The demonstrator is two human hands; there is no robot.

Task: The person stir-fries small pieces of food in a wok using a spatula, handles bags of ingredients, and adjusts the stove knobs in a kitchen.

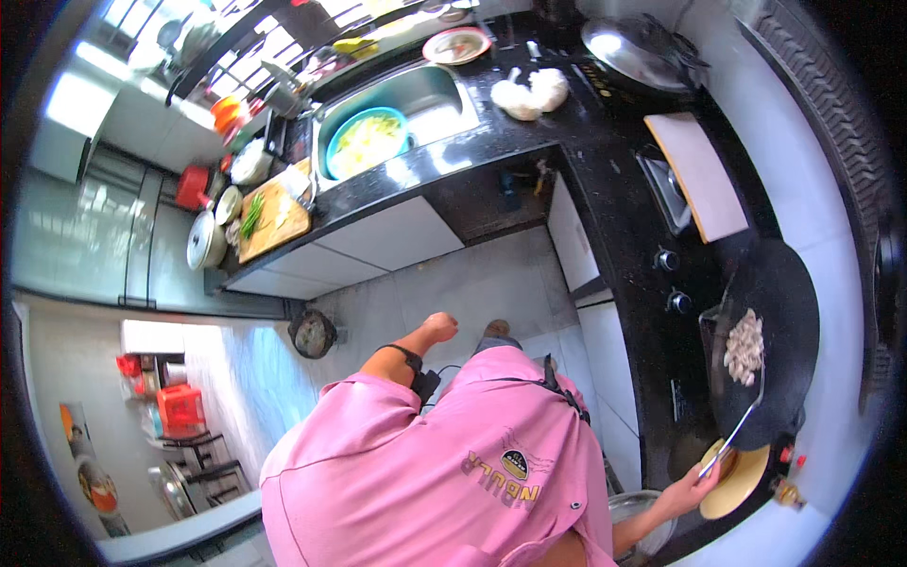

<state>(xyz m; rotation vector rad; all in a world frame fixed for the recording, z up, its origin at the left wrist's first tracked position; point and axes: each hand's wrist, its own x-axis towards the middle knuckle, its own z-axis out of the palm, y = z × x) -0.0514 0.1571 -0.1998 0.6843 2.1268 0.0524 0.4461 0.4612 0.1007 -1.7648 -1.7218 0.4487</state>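
Observation:
My right hand (698,487) is closed round the handle of a metal spatula (737,432), whose head end reaches into a black wok (786,319) on the stove at the right. Pieces of pale meat (744,347) lie in the wok by the spatula. A pale yellow plate (744,489) sits on the counter beyond my hand, partly under the handle. Away from the counters, my left hand (441,327) hangs over the floor with its fingers curled; whether they are fully closed is unclear, and no object shows in it.
A wooden board (294,230) with green stalks lies left of the sink (464,106), which holds a blue-green basin (407,142) of cut vegetables. White bags (521,99) and a lidded pan (638,53) stand at the back. A bin (312,334) is on the floor; a glass bowl (666,528) stands near my right forearm.

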